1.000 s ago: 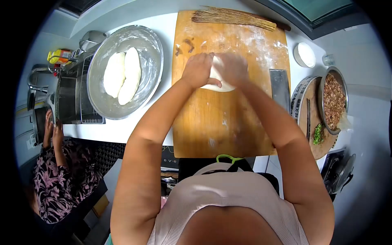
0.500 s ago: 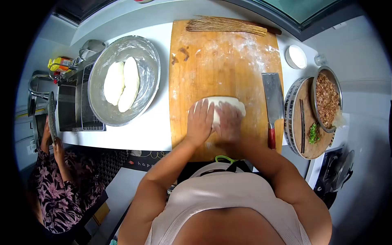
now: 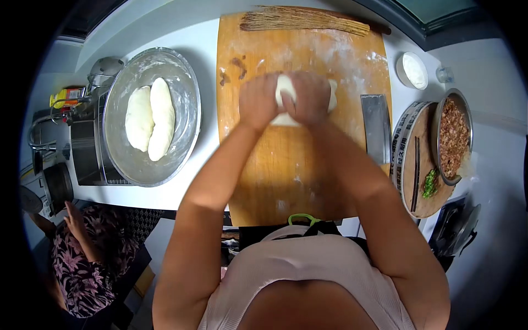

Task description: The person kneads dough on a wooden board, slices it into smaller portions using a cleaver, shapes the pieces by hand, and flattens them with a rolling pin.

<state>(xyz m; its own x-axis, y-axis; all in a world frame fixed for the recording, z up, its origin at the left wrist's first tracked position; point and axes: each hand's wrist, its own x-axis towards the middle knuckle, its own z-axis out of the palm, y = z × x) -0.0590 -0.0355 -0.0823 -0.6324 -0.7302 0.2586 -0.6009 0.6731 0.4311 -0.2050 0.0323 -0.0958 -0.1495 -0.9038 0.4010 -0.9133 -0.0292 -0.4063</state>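
I see the left hand and right hand on pale, rounded dough over a rectangular tan wooden board; blurred, the fingers' spread I cannot tell.

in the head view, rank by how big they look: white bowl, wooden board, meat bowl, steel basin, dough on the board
1. Wooden board
2. Steel basin
3. Meat bowl and dough: unsure, as the dough is partly covered
4. White bowl

Blurred left hand, blurred right hand, dough (partly hidden)
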